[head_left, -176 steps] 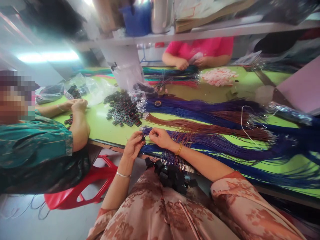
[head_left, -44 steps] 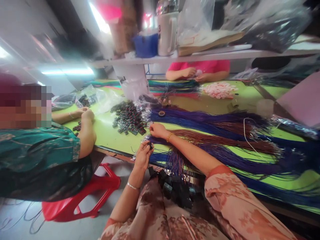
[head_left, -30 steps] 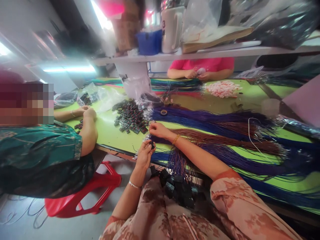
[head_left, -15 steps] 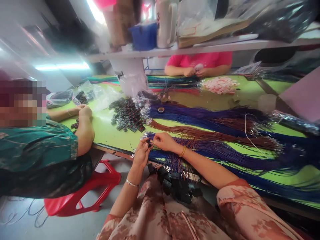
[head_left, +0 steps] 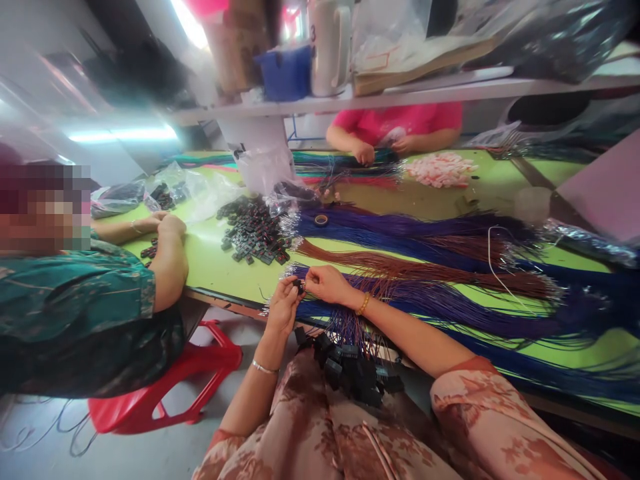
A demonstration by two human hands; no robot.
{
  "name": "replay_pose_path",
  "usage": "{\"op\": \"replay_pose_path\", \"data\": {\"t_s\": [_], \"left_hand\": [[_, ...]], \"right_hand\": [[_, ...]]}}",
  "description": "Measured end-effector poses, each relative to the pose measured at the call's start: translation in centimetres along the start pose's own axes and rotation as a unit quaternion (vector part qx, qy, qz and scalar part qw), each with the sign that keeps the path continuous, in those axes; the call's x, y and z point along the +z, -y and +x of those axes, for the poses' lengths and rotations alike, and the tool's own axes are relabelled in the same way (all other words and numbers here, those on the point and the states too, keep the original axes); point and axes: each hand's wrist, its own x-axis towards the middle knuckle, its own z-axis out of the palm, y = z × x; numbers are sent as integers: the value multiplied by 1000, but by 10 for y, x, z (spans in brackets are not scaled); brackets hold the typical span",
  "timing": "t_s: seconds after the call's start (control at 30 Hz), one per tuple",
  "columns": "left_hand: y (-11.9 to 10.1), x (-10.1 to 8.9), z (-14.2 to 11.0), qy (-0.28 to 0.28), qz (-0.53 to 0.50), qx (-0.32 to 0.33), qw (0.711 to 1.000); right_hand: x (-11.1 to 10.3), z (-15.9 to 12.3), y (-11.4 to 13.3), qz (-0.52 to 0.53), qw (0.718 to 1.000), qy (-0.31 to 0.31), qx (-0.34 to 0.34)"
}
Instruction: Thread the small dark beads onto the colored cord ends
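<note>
Between the fingers of my left hand (head_left: 283, 308) is a small black connector housing (head_left: 299, 287). My right hand (head_left: 327, 284) is pinched close against the housing's right side; a wire end seems to be in its fingertips, though it is too small to see clearly. Both hands are above the near table edge. Under my right forearm lie bundles of purple-blue wires (head_left: 430, 303) and brown wires (head_left: 380, 260) with shiny metal tips. Several black connectors with wires attached (head_left: 350, 367) hang over the edge onto my lap.
A heap of black connectors (head_left: 255, 230) lies beyond my left hand, near a tape roll (head_left: 321, 220). One co-worker (head_left: 75, 293) sits at my left by a red stool (head_left: 165, 387); another, in pink (head_left: 395, 127), works opposite near pale pink pieces (head_left: 440, 170). A shelf (head_left: 425, 95) spans above.
My hands stay nearly where they were, still together at the black housing. Across the table, the co-worker in pink has moved their hands apart, one reaching down towards the wires.
</note>
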Motion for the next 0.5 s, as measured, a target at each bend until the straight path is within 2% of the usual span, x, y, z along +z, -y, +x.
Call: {"op": "replay_pose_path", "data": {"t_s": [0.17,0.3,0.5], "left_hand": [[6,6,-5,-21,84,57,995],[5,7,-5,-30,50,42,997],[5,7,-7,-19,78,49,996]], "right_hand": [[-4,-3,4,-46,998,16,-35],[-8,-3,2,-32,996,42,-69],[-9,-3,1,-30,997,54,-49]]}}
